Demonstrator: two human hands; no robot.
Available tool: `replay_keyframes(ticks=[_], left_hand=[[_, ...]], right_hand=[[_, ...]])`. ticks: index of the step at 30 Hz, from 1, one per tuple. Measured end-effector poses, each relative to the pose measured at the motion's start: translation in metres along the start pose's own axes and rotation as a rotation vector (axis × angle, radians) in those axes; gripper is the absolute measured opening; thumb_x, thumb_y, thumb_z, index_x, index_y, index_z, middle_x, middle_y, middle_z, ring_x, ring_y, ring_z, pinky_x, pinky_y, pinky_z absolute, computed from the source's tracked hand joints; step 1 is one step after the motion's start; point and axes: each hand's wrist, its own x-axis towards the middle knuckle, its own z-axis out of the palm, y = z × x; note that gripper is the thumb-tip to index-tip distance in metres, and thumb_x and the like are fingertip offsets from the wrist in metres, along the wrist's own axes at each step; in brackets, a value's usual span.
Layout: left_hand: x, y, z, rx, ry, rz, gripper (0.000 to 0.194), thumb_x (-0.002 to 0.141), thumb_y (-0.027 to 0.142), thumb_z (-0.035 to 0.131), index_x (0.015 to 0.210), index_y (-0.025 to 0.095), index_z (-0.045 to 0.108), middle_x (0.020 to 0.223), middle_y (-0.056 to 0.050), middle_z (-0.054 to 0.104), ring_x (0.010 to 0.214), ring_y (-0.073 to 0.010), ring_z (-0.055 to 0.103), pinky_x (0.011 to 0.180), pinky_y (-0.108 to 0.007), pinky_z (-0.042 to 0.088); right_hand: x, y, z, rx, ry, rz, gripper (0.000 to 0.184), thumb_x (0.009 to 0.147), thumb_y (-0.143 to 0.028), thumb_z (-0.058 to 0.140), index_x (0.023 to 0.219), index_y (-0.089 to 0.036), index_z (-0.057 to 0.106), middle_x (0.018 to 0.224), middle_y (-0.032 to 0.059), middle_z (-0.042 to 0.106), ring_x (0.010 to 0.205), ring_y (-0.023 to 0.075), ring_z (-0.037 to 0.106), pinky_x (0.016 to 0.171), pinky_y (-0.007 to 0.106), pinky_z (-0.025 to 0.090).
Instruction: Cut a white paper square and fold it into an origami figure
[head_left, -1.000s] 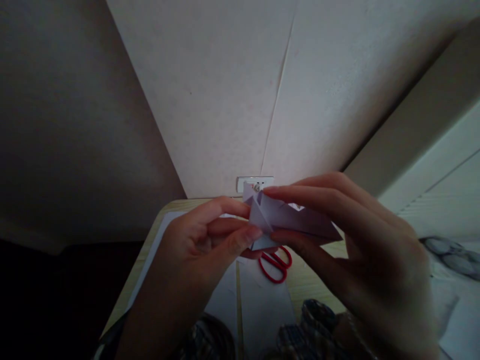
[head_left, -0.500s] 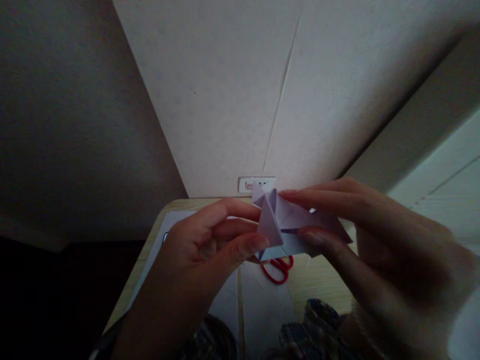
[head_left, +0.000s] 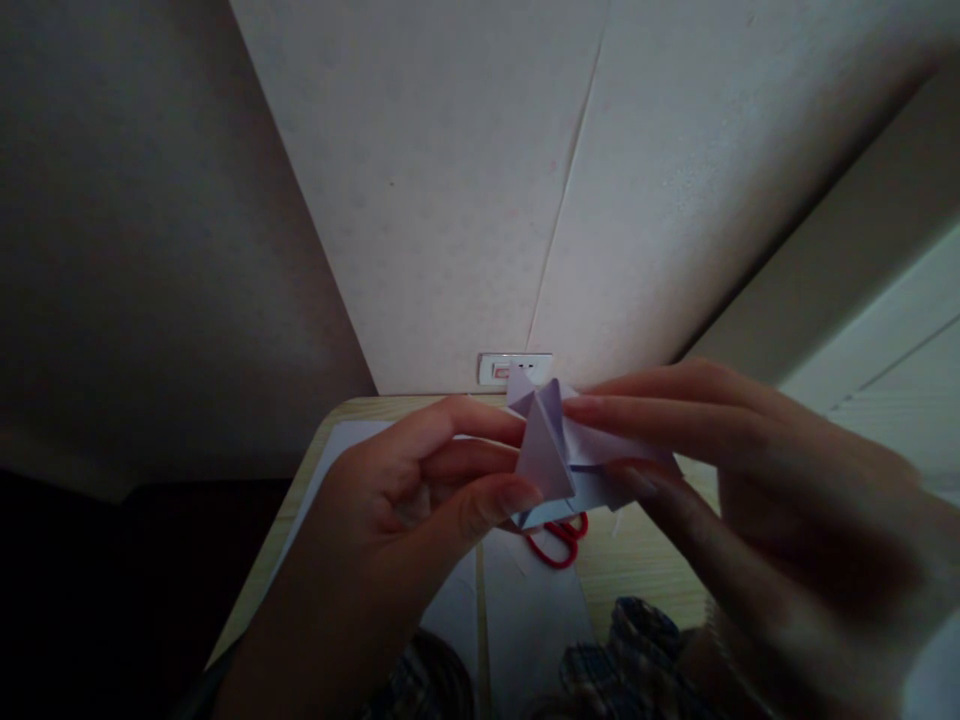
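Observation:
A folded paper [head_left: 545,455], pale lilac with several pointed flaps, is held up above the table between both hands. My left hand [head_left: 420,490] pinches its left end, thumb on the near flap and fingers behind. From the right, my right hand [head_left: 757,480] grips the other end, with its index finger on the upper fold and its thumb along the lower edge. The fingers cover much of the paper's right side. Beneath the paper, the red handles of a pair of scissors [head_left: 557,556] show; the blades are hidden.
Flat white paper sheets [head_left: 529,620] lie on the light wooden table [head_left: 634,575]. Behind it rises a pale wall [head_left: 450,220] with a white socket plate [head_left: 487,370]. Plaid fabric [head_left: 637,660] appears at the bottom edge.
The fingers of my right hand have moved slightly over the paper, covering more of its right point. The left flap has shifted slightly right; both hands keep hold.

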Motion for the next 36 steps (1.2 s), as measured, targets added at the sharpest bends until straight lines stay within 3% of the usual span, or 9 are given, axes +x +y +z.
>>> replay_keyframes(ticks=[3, 9, 15, 19, 24, 29, 33, 34, 36], left_hand=[[0.001, -0.002, -0.001, 0.013, -0.01, 0.009, 0.013, 0.074, 0.015, 0.077, 0.08, 0.026, 0.074, 0.068, 0.007, 0.078, 0.062, -0.0125, 0.074, 0.059, -0.015, 0.057], [-0.002, 0.001, 0.003, -0.096, -0.013, -0.001, 0.017, 0.073, 0.012, 0.078, 0.077, 0.027, 0.073, 0.07, 0.009, 0.079, 0.067, -0.0123, 0.076, 0.063, -0.013, 0.058], [-0.007, 0.002, 0.01, 0.005, 0.08, 0.033, 0.02, 0.066, 0.015, 0.082, 0.077, 0.028, 0.07, 0.069, 0.011, 0.079, 0.065, -0.0114, 0.076, 0.062, -0.012, 0.059], [-0.009, 0.002, 0.012, 0.077, 0.19, 0.111, 0.019, 0.067, 0.014, 0.081, 0.076, 0.028, 0.071, 0.072, 0.013, 0.078, 0.067, -0.0071, 0.075, 0.062, -0.005, 0.055], [-0.008, 0.003, 0.013, 0.088, 0.18, 0.1, 0.016, 0.07, 0.016, 0.079, 0.078, 0.027, 0.071, 0.072, 0.011, 0.078, 0.066, -0.0086, 0.076, 0.061, -0.008, 0.057], [-0.006, 0.0, 0.01, 0.088, 0.211, 0.114, 0.019, 0.068, 0.014, 0.081, 0.08, 0.027, 0.074, 0.074, 0.01, 0.079, 0.069, -0.0093, 0.076, 0.062, -0.008, 0.057], [-0.007, 0.0, 0.006, 0.173, 0.18, 0.287, 0.018, 0.065, 0.018, 0.082, 0.078, 0.028, 0.075, 0.072, 0.011, 0.079, 0.068, -0.0092, 0.076, 0.057, -0.007, 0.056], [-0.008, 0.001, 0.005, 0.259, 0.199, 0.171, 0.019, 0.067, 0.018, 0.082, 0.08, 0.029, 0.075, 0.077, 0.011, 0.08, 0.074, -0.0099, 0.077, 0.064, -0.009, 0.058], [-0.01, 0.003, 0.005, 0.309, 0.268, 0.105, 0.018, 0.066, 0.023, 0.083, 0.08, 0.031, 0.075, 0.081, 0.01, 0.08, 0.077, -0.0118, 0.077, 0.06, -0.01, 0.058]], right_hand=[[0.001, 0.0, -0.001, 0.023, 0.008, -0.023, 0.034, 0.087, -0.005, 0.066, 0.114, -0.024, 0.071, 0.106, -0.0011, 0.074, 0.095, 0.0142, 0.069, 0.075, 0.024, 0.057], [-0.001, 0.0, 0.001, 0.009, 0.013, 0.016, 0.034, 0.091, -0.006, 0.062, 0.117, -0.026, 0.071, 0.107, -0.002, 0.073, 0.097, 0.012, 0.068, 0.078, 0.023, 0.056], [-0.001, 0.0, 0.0, -0.002, -0.01, 0.0, 0.034, 0.091, -0.007, 0.062, 0.118, -0.026, 0.071, 0.107, -0.0007, 0.073, 0.095, 0.0126, 0.068, 0.076, 0.023, 0.057], [-0.001, 0.001, 0.0, -0.062, 0.004, 0.0, 0.022, 0.095, -0.025, 0.061, 0.115, -0.028, 0.072, 0.102, 0.0003, 0.071, 0.088, 0.013, 0.067, 0.07, 0.024, 0.058], [-0.001, 0.003, 0.002, -0.109, -0.011, -0.013, 0.023, 0.098, -0.033, 0.056, 0.114, -0.028, 0.071, 0.099, 0.001, 0.067, 0.081, 0.0122, 0.066, 0.066, 0.024, 0.057], [-0.001, 0.003, 0.0, -0.056, -0.055, -0.033, 0.026, 0.095, -0.026, 0.061, 0.12, -0.025, 0.068, 0.105, 0.0008, 0.062, 0.086, 0.0103, 0.063, 0.071, 0.02, 0.057], [-0.002, 0.001, 0.0, -0.039, -0.067, 0.026, 0.031, 0.09, -0.023, 0.067, 0.12, -0.028, 0.068, 0.124, 0.0023, 0.058, 0.107, 0.0175, 0.063, 0.078, 0.024, 0.058], [-0.002, 0.0, 0.0, -0.043, -0.063, 0.037, 0.032, 0.089, -0.022, 0.068, 0.12, -0.028, 0.068, 0.127, 0.0025, 0.058, 0.111, 0.0198, 0.062, 0.08, 0.026, 0.059], [-0.002, -0.001, 0.001, -0.042, -0.06, 0.048, 0.031, 0.088, -0.02, 0.068, 0.117, -0.029, 0.069, 0.129, 0.0028, 0.059, 0.111, 0.0224, 0.063, 0.082, 0.031, 0.059]])
